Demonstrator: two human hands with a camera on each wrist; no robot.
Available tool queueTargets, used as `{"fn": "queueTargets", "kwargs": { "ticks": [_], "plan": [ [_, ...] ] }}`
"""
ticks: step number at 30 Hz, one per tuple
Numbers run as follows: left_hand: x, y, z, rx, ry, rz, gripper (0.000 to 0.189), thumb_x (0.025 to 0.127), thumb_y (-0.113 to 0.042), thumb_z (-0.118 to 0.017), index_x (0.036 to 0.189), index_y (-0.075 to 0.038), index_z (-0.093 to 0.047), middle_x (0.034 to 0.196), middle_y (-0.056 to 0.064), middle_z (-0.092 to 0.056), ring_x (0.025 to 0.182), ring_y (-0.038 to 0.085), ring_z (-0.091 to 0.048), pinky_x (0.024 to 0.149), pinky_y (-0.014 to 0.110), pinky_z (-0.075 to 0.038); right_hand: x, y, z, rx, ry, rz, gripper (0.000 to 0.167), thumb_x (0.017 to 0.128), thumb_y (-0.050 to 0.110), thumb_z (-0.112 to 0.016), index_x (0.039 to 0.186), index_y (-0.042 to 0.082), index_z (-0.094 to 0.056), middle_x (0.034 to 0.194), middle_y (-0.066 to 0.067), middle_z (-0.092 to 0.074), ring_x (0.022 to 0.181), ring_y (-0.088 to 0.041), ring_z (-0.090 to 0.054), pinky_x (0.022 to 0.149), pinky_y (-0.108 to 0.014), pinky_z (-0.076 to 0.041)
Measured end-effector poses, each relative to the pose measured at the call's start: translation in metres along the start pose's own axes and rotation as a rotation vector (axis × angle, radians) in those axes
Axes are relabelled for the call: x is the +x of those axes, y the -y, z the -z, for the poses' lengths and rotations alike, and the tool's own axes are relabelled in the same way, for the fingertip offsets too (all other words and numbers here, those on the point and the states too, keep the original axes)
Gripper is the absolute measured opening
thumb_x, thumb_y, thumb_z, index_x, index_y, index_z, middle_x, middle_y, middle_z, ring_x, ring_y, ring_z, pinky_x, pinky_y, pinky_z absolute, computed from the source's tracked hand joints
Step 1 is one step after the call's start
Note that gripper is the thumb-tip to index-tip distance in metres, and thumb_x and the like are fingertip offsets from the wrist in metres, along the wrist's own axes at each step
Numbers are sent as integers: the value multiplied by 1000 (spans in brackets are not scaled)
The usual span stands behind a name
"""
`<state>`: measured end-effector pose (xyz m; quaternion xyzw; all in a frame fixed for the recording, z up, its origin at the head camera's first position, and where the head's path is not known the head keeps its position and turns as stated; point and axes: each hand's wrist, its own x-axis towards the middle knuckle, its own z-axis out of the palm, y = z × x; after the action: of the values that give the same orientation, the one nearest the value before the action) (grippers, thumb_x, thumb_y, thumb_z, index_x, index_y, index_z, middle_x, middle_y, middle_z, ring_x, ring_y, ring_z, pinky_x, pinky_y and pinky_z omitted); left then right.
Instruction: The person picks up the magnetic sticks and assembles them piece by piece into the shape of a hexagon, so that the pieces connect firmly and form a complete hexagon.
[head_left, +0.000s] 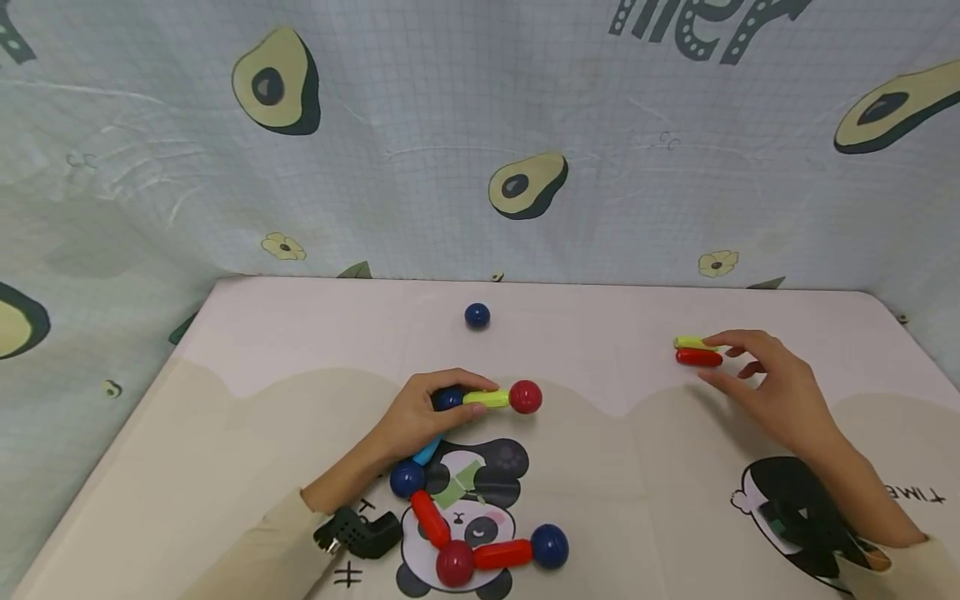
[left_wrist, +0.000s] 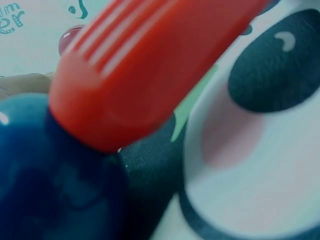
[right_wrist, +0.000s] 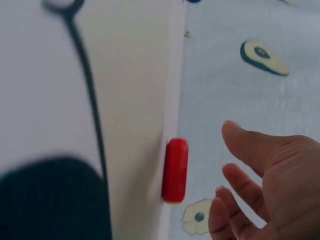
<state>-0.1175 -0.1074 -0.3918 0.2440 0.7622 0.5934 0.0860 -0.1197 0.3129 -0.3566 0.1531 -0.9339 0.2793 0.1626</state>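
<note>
My left hand (head_left: 420, 410) grips one end of a chain of toy balls and rods. Its thumb and index finger pinch a yellow-green rod (head_left: 487, 399) where it meets a blue ball (head_left: 448, 397). A red ball (head_left: 526, 397) caps that rod's other end. From there the chain bends through a light blue rod (head_left: 427, 451), partly hidden, to red rods (head_left: 504, 553) and more balls. My right hand (head_left: 772, 379) reaches with thumb and index finger apart around a loose yellow-green rod (head_left: 687, 342) and a red rod (right_wrist: 175, 171). Its index fingertip is right at the yellow-green one.
A loose blue ball (head_left: 477, 315) lies near the back of the table (head_left: 337, 325). Behind the table hangs an avocado-print cloth (head_left: 420, 217). Panda drawings mark the tabletop, and a black device (head_left: 358, 533) is worn on the left wrist.
</note>
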Motion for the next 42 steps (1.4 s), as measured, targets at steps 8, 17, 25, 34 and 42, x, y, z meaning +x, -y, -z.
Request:
{"fn": "queueTargets", "kwargs": {
  "ticks": [8, 17, 25, 34, 42],
  "plan": [
    [0, 0, -1, -11, -16, 5, 26, 88, -5, -68, 113, -10, -69, 109, -1, -67, 104, 17, -56, 93, 36, -45, 1, -17, 2, -11, 70, -85, 41, 82, 13, -76, 121, 9, -62, 119, -16, -58, 97, -25, -47, 67, -12, -39],
    [0, -1, 0, -2, -10, -12, 24, 88, -12, -69, 112, -15, -70, 108, -5, -67, 103, 16, -57, 94, 37, -45, -3, -27, -5, -30, 82, -107, 39, 85, 15, -73, 122, 10, -61, 118, -16, -57, 92, -23, -48, 68, -6, -37],
    [0, 0, 0, 14, -8, -8, 24, 88, -13, -70, 112, -15, -70, 107, -6, -67, 104, 16, -57, 93, 38, -45, -7, -29, -11, -42, 49, -108, 35, 85, 13, -74, 117, 9, -63, 100, -9, -59, 76, -14, -51, 65, -8, -40],
    [0, 1, 1, 5, -7, -15, 24, 89, -12, -69, 112, -15, -70, 108, -5, -67, 103, 16, -57, 93, 38, -45, -8, -29, -19, -40, -42, -35, 35, 79, 1, -76, 112, 8, -67, 87, -9, -62, 62, -10, -49, 56, -12, -38],
    [0, 0, 1, 4, -4, -22, 24, 89, -11, -69, 113, -14, -69, 108, -5, -67, 103, 16, -57, 93, 37, -45, -8, -22, -19, -10, -68, -53, 34, 78, -4, -75, 110, 6, -67, 95, -13, -65, 75, 7, -50, 65, -2, -38]
  ]
}}
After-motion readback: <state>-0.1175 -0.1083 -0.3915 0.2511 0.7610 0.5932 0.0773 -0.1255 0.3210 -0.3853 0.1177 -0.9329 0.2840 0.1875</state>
